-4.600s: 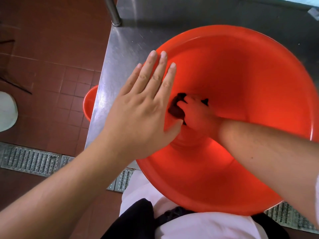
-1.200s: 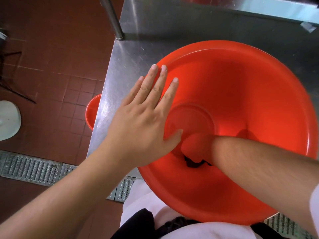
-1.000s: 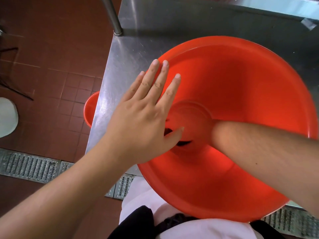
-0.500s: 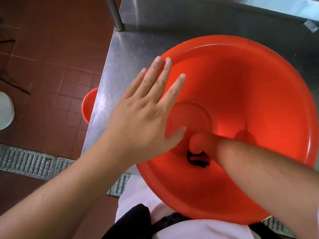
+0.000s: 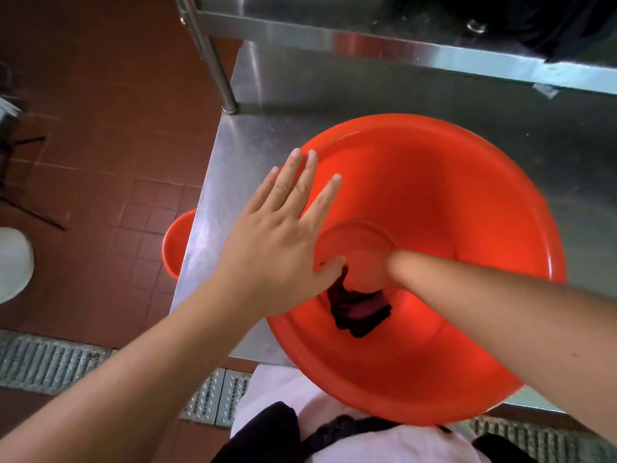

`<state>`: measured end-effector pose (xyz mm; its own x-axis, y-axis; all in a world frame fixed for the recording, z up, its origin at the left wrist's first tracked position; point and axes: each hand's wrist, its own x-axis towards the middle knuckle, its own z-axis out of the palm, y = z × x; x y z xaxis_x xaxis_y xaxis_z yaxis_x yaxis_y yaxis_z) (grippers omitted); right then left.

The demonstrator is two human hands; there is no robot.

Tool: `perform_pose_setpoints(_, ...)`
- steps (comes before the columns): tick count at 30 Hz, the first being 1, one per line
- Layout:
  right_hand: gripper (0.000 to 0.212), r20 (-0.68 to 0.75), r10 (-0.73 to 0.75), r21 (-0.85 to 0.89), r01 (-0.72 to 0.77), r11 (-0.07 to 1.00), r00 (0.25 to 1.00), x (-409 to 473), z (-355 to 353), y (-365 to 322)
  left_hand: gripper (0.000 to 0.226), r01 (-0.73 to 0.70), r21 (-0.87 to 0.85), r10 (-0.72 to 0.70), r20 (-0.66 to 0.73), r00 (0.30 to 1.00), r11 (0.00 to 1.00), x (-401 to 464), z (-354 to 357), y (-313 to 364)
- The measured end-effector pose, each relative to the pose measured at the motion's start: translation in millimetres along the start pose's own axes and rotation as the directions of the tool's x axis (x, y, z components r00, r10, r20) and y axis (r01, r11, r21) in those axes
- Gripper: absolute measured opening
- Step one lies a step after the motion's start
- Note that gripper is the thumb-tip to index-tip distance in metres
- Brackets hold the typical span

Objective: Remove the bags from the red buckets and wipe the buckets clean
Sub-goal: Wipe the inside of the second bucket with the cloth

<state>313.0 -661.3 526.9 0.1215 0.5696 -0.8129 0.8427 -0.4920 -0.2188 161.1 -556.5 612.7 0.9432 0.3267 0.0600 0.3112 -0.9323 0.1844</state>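
**Wiping the inside of the bucket**

My left hand (image 5: 280,248) lies flat on the near-left rim of the bucket (image 5: 450,182), fingers straight and spread, the fingertips reaching over the rim and the thumb pointing in toward the bowl. It holds nothing; it only presses on the plastic.

My right arm goes down into the bucket from the right. The right hand (image 5: 380,279) is deep inside, down at the near wall, and my forearm covers most of it, so I cannot tell how its fingers lie. A dark cloth (image 5: 359,310) sits bunched just under that hand, against the near inner wall beside the round bottom. The cloth touches the hand, but whether I grip it or only press on it does not show.

The bucket stands on the steel table (image 5: 247,155), near its left front corner, tilted toward me so that its mouth faces up at me and its near edge hangs over the table edge above my white apron (image 5: 277,389). I see no bag in it.

A steel shelf (image 5: 367,38) runs above the back of the table, on a round post (image 5: 213,58) at the corner.

On the red tiled floor (image 5: 110,105), a second bucket (image 5: 177,245) peeks out from under the left table edge. A metal drain grate (image 5: 50,362) runs along the floor in front of the table.
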Motion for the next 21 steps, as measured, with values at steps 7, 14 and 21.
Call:
perform_pose_setpoints(7, 0.009, -0.285, 0.094, 0.346, 0.011, 0.938, 0.954, -87, -46, 49, 0.097, -0.002, 0.028, 0.001, 0.039, 0.999, 1.0, 2, -3, 3)
perform_pose_setpoints(14, 0.018, -0.583, 0.194, 0.459, 0.123, 0.88, 0.789, -178, -81, 92, 0.099, 0.007, 0.046, -0.009, 0.061, 0.998, 0.999, 4, -5, 3)
perform_pose_setpoints(21, 0.026, -0.729, 0.548, 0.671, 0.271, 0.69, 0.41, -216, -84, 164, 0.098, 0.001, 0.082, -0.006, 0.06, 0.998, 0.997, 3, -2, 0)
